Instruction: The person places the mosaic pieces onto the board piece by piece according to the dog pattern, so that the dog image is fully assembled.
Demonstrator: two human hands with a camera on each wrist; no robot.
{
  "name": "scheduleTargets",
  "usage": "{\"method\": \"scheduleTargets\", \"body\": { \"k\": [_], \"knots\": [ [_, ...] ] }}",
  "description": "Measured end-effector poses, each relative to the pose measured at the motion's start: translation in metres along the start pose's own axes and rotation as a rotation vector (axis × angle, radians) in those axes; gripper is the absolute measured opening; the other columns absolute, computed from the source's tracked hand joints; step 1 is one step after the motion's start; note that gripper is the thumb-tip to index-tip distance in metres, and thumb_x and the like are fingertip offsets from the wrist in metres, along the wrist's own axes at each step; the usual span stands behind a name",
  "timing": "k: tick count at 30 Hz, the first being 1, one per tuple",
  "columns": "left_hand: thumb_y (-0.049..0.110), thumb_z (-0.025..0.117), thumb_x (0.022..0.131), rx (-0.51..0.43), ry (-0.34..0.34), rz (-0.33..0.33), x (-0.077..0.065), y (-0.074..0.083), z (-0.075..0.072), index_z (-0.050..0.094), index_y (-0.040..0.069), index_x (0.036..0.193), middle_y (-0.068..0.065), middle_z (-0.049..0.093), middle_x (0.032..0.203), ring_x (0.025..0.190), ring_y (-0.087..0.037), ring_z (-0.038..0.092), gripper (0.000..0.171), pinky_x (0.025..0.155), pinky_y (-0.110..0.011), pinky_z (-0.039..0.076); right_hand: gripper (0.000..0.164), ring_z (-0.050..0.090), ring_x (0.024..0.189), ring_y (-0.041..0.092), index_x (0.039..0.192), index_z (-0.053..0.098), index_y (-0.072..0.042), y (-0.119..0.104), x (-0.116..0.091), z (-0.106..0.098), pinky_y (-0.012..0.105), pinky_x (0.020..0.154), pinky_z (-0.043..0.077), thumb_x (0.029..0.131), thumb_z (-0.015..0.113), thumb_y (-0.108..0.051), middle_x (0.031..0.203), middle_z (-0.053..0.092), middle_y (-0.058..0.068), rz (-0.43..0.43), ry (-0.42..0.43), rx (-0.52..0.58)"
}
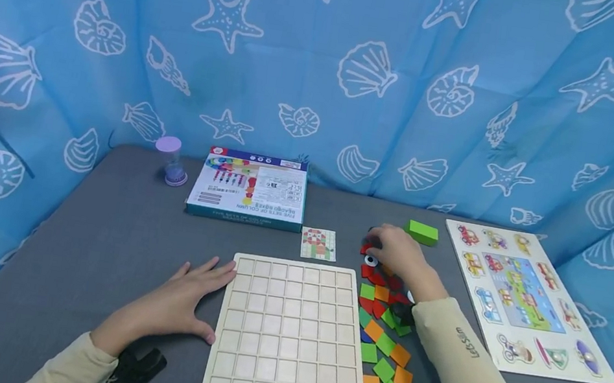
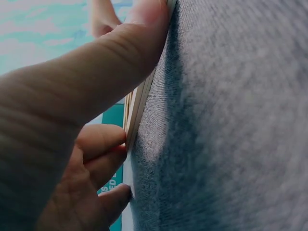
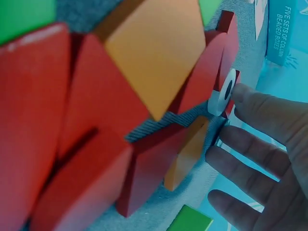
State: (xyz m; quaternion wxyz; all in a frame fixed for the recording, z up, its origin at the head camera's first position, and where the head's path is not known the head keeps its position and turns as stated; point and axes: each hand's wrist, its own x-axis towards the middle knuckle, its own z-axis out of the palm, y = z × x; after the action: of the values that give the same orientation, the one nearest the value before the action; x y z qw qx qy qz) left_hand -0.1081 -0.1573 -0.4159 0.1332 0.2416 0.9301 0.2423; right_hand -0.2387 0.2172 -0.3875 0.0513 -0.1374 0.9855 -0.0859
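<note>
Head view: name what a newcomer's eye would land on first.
Probably the shell-patterned blue curtain filling the background. Next, the pale gridded board at the picture's lower middle, then the bright red, orange and green pieces strewn along the board's right side.

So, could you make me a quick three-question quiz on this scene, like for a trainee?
1. Which hand touches the wooden board?
2. True or false: the right hand is at the coloured pieces.
3. Which is nearest the small card? (a) purple block (b) box (c) sand timer

Key:
1. The left hand.
2. True.
3. b, the box.
</note>
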Motion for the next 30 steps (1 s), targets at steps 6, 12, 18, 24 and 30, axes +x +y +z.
{"method": "scheduleTargets", "body": {
  "k": [6, 12, 18, 24, 30],
  "knots": [
    [0.059, 0.07, 0.053, -0.008, 0.001, -0.004, -0.002, 0.0, 0.0, 0.023, 0.021, 0.142, 0.006, 0.016, 0.148, 0.136, -0.024, 0.009, 0.108, 0.099, -0.063, 0.006, 0.021, 0.055, 0.084, 0.022, 0.1, 0.067, -0.008, -0.003, 0.001, 0.0, 0.04, 0.078, 0.048, 0.081, 0.064, -0.017, 0.097, 0.062, 0.008, -0.008, -0.025, 0.007],
    [0.06, 0.069, 0.053, -0.008, 0.002, -0.001, -0.001, -0.001, 0.0, 0.023, 0.021, 0.142, 0.006, 0.016, 0.148, 0.136, -0.024, 0.008, 0.108, 0.099, -0.063, 0.005, 0.017, 0.055, 0.081, 0.02, 0.097, 0.068, -0.01, -0.005, 0.002, 0.002, 0.038, 0.075, 0.049, 0.081, 0.064, -0.016, 0.094, 0.062, 0.007, 0.001, -0.027, 0.006],
    [0.062, 0.068, 0.053, -0.014, 0.009, 0.01, -0.001, -0.001, 0.001, 0.023, 0.02, 0.142, 0.006, 0.016, 0.148, 0.136, -0.024, 0.008, 0.109, 0.099, -0.063, 0.004, 0.017, 0.056, 0.083, 0.021, 0.095, 0.069, -0.011, -0.007, 0.002, 0.003, 0.038, 0.074, 0.049, 0.079, 0.067, -0.017, 0.094, 0.062, 0.007, -0.041, -0.008, -0.055],
    [0.061, 0.069, 0.053, -0.018, 0.015, 0.022, -0.001, -0.002, 0.002, 0.023, 0.019, 0.142, 0.005, 0.017, 0.148, 0.136, -0.025, 0.008, 0.109, 0.099, -0.063, 0.004, 0.019, 0.057, 0.087, 0.024, 0.096, 0.069, -0.01, -0.007, 0.001, 0.005, 0.04, 0.076, 0.048, 0.077, 0.069, -0.015, 0.097, 0.062, 0.007, -0.073, 0.012, -0.081],
    [0.061, 0.069, 0.052, -0.017, 0.025, 0.035, -0.001, -0.002, 0.002, 0.025, 0.018, 0.142, 0.004, 0.018, 0.148, 0.136, -0.026, 0.009, 0.109, 0.098, -0.065, 0.005, 0.018, 0.057, 0.079, 0.02, 0.093, 0.069, -0.011, -0.014, 0.002, 0.006, 0.037, 0.073, 0.049, 0.076, 0.07, -0.018, 0.089, 0.061, 0.004, -0.102, 0.068, -0.121]
  ]
}}
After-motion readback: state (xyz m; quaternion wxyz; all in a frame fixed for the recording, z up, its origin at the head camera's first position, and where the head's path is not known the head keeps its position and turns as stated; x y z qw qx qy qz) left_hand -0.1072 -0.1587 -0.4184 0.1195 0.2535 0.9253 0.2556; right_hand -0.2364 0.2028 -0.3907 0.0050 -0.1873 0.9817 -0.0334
